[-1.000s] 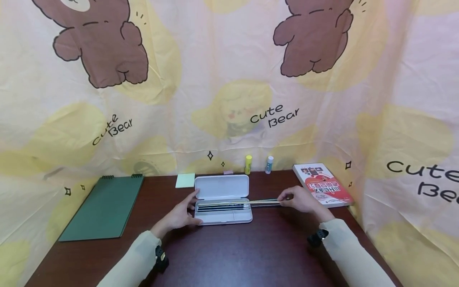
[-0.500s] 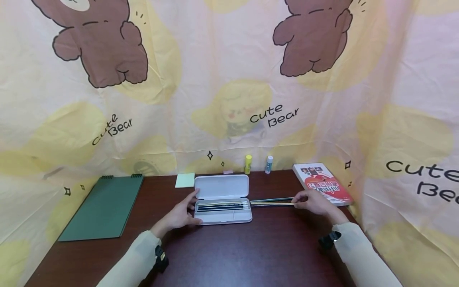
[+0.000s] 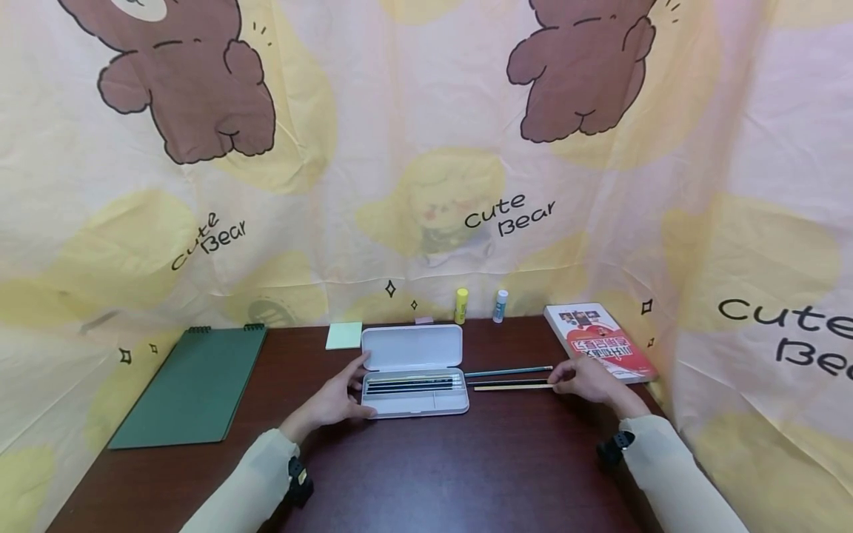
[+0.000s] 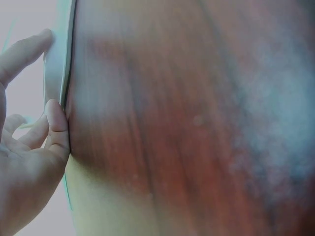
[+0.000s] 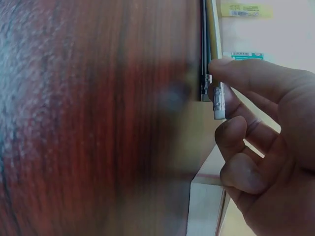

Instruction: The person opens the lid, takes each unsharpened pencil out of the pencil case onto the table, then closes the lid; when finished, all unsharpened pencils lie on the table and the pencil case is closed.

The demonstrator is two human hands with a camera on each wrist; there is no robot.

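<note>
My right hand [image 3: 586, 379] pinched the pale pencil's [image 3: 513, 386] eraser end; laying it parallel beside the teal pencil [image 3: 509, 371], just beyond my fingertips, seemed best.

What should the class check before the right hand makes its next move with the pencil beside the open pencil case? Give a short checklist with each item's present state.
1. Pencil case lid open: ok.
2. Left hand steadies the case, fingers against its edge: ok.
3. Right hand pinches the eraser end of the yellow pencil: ok.
4. Yellow pencil outside the case, to its right on the table: ok.
5. Green pencil lies apart, just behind the yellow one: ok.
6. Yellow pencil flat on the table or slightly lifted: cannot tell.
</note>
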